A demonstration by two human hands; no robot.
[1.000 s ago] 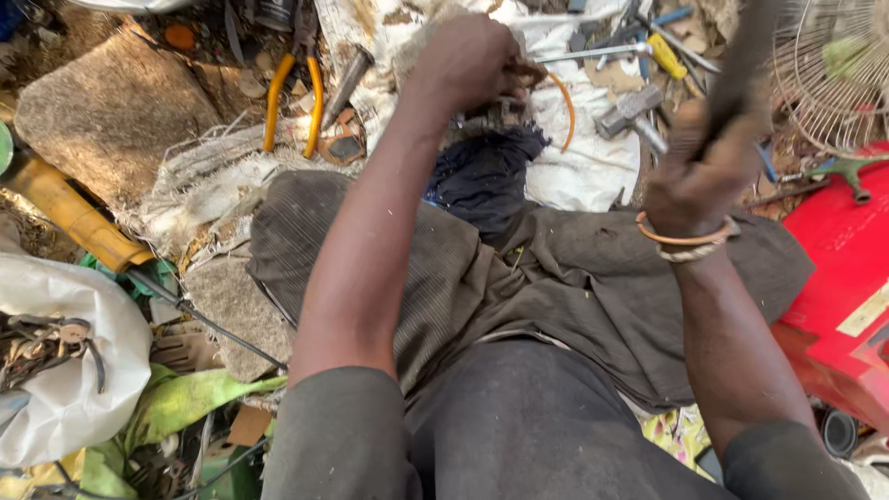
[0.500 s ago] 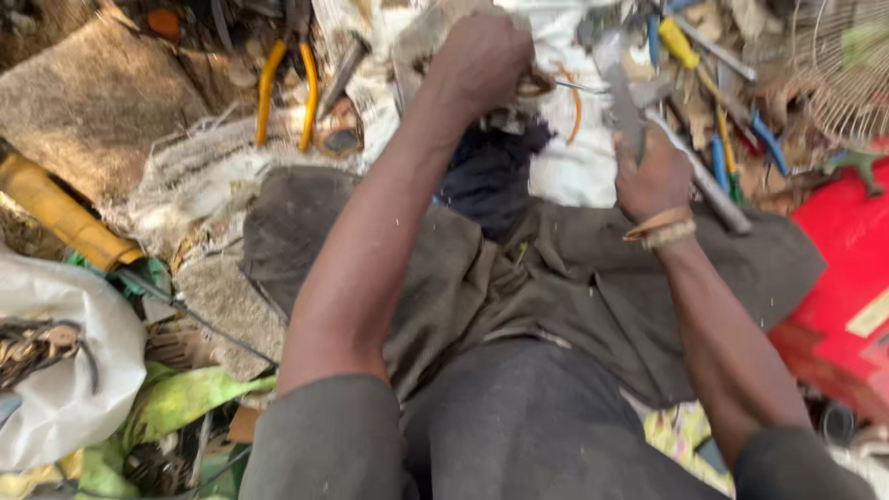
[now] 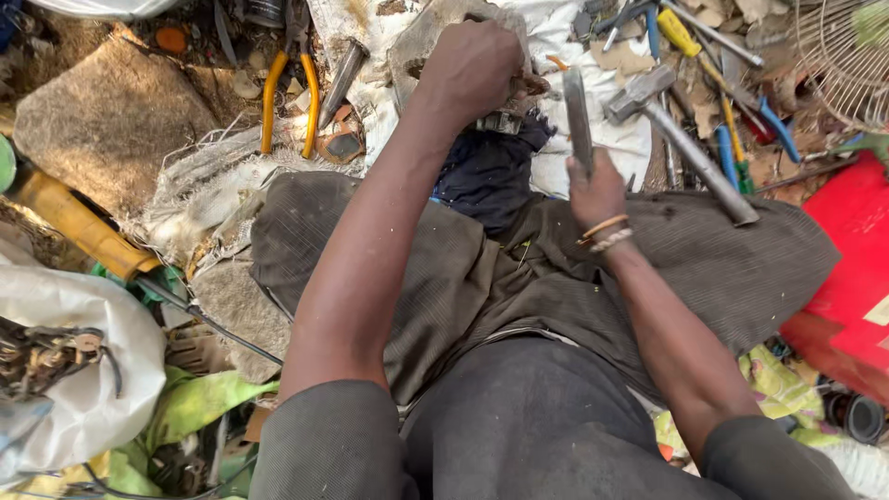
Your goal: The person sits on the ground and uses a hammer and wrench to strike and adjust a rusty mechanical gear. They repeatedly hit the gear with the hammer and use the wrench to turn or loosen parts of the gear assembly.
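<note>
My left hand (image 3: 472, 65) is closed over a small rusty metal part (image 3: 507, 118), pressing it down at the edge of a flat stone slab (image 3: 417, 42). A dark blue rag (image 3: 486, 171) lies just below it. My right hand (image 3: 593, 190), with bead bracelets on the wrist, grips a flat grey metal bar (image 3: 576, 111) that points up toward the part. A steel hammer (image 3: 648, 91) lies on the ground just right of that hand, its handle running down onto the brown cloth (image 3: 722, 259) over my lap.
Orange-handled pliers (image 3: 289, 93) and a punch (image 3: 341, 79) lie at upper left beside a big stone (image 3: 111, 120). Screwdrivers (image 3: 732, 139) and a fan grille (image 3: 843, 56) are at upper right, a red casing (image 3: 852, 278) at right, a white sack (image 3: 93, 398) at lower left.
My right hand came down from a raised position; the hammer now lies on the ground and the hand holds the grey bar. My left hand stays on the part.
</note>
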